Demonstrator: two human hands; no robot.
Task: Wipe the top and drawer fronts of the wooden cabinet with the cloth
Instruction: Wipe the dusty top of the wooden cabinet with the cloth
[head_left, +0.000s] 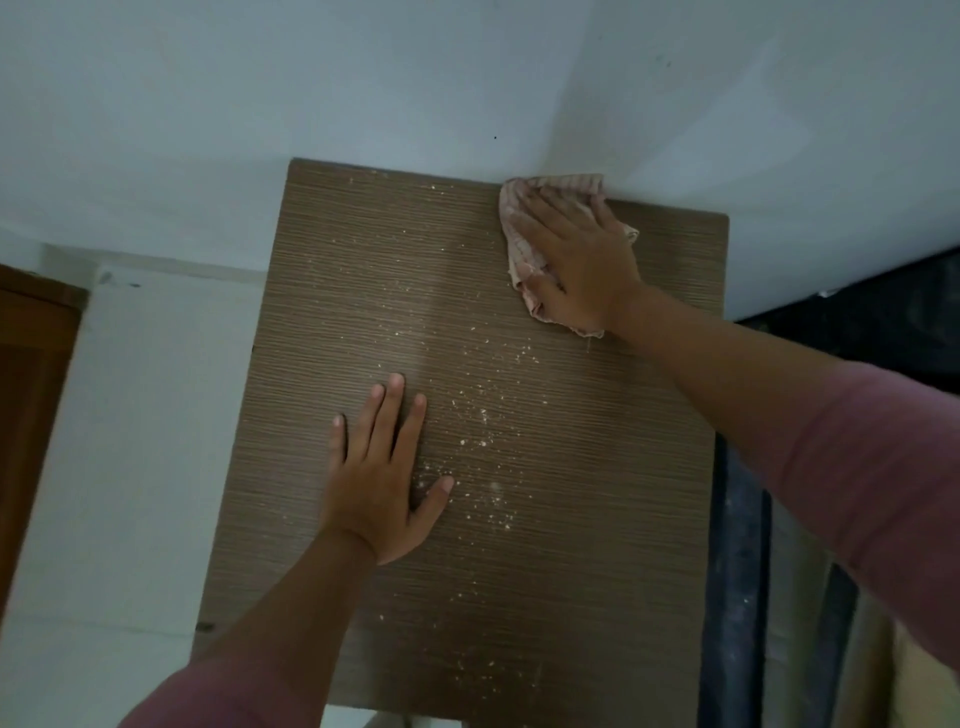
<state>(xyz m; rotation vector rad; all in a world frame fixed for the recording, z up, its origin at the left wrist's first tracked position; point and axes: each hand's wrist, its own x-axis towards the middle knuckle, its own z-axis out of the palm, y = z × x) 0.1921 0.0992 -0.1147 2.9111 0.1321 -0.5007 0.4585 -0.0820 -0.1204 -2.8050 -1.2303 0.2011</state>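
Two hands are on the cabinet top (597, 519): the right hand (576, 260) presses the cloth (522, 244) flat at the far right corner, the left hand (382, 473) rests open near the middle. A hasty sweep could push the pale crumbs (483, 415) over the near edge
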